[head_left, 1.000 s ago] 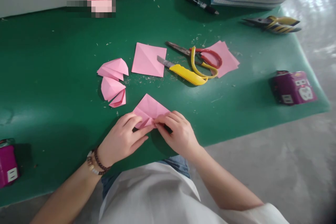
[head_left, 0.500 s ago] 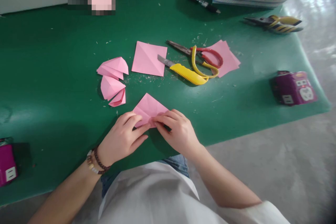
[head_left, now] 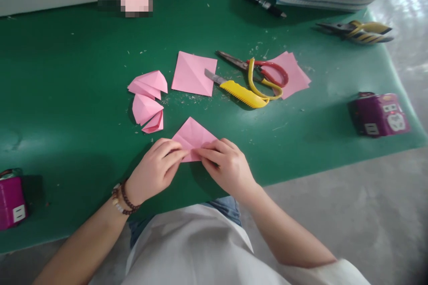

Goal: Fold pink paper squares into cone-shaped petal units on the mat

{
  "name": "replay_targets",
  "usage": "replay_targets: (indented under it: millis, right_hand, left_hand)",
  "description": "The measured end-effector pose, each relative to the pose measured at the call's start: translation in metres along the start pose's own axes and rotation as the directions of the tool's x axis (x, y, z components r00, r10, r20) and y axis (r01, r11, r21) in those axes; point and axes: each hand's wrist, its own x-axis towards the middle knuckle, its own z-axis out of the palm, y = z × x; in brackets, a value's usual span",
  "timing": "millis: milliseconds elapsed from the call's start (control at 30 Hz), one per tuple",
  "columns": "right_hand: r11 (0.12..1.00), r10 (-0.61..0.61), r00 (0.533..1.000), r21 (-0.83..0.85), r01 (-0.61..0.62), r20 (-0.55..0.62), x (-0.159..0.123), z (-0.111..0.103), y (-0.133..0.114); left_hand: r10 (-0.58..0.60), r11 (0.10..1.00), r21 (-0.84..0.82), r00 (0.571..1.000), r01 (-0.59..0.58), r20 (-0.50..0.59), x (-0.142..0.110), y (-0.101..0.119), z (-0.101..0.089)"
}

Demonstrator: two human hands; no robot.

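Paper [head_left: 191, 132]: lying on the green table [head_left: 100, 75] close in front of me, one corner pointing away, its near edge running between my hands.
Left hand [head_left: 155, 164]: pinching the paper near its left side; my fingers are now bunching together, where half a second ago they were spreading along the edge.
Right hand [head_left: 230, 164]: gripping the near edge just beside the left, barely shifting since then.
Fold: seeming flatter than a second ago, so I judge that I am firming it down.
Folded pieces [head_left: 146, 107]: resting beyond my left hand, apart from the square [head_left: 190, 75], knife [head_left: 244, 93] and scissors [head_left: 251, 71].
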Motion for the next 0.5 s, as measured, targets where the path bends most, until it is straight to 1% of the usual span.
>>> replay_targets:
  millis: [100, 367, 500]
  right_hand:
    - [1.0, -0.01, 1.0, -0.008, 0.01, -0.013, -0.0002, 0.001, 0.0003]
    - [1.0, 0.002, 1.0, -0.014, -0.002, -0.025, -0.0009, 0.0019, -0.0019]
    - [1.0, -0.004, 0.999, -0.008, 0.004, -0.034, -0.0011, 0.0026, -0.0022]
  left_hand:
    - [-0.006, 1.0, -0.01, 1.0, 0.006, -0.013, 0.0019, -0.0017, 0.0001]
    - [0.033, 0.993, 0.113, 0.999, -0.029, -0.032, 0.0032, 0.001, 0.0056]
    - [0.036, 0.993, 0.112, 0.999, -0.032, -0.038, 0.0025, 0.0003, 0.0069]
